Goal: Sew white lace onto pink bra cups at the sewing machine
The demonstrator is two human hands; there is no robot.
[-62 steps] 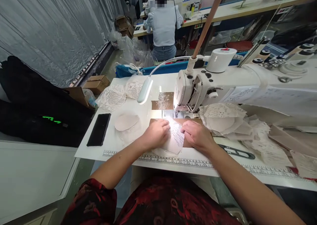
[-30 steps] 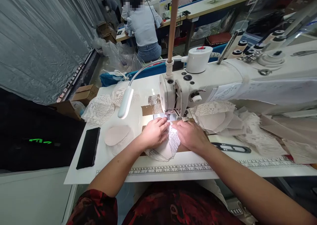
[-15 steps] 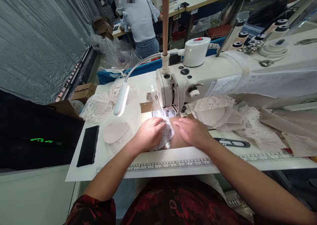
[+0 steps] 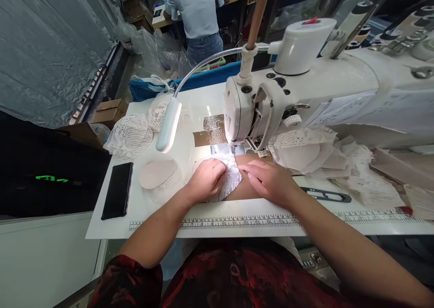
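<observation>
A white lace piece (image 4: 233, 178) with a curved edge lies beneath the needle area of the sewing machine (image 4: 252, 105). On its left side my left hand (image 4: 207, 178) is closed, fingers curled over the lace. From the right, my right hand (image 4: 267, 180) reaches in with its fingers together, the fingertips pinching at the lace's edge. Part of the lace is hidden under my left hand. Brown covering on the machine bed (image 4: 249, 190) shows below the right fingers.
Left are a phone (image 4: 117, 190), a beige oval pad (image 4: 158, 174), lace cups (image 4: 130, 136) and a lamp (image 4: 168, 125). At right lie thread snips or a dark slotted tool (image 4: 327, 195) and lace pieces (image 4: 369, 172). A ruler strip (image 4: 244, 222) runs along the front edge. A person (image 4: 198, 19) sits beyond.
The view has shifted, so the machine looks larger. The lace has turned under the machine and shows a rounder edge. My left hand is more curled; both hands stay by the lace.
</observation>
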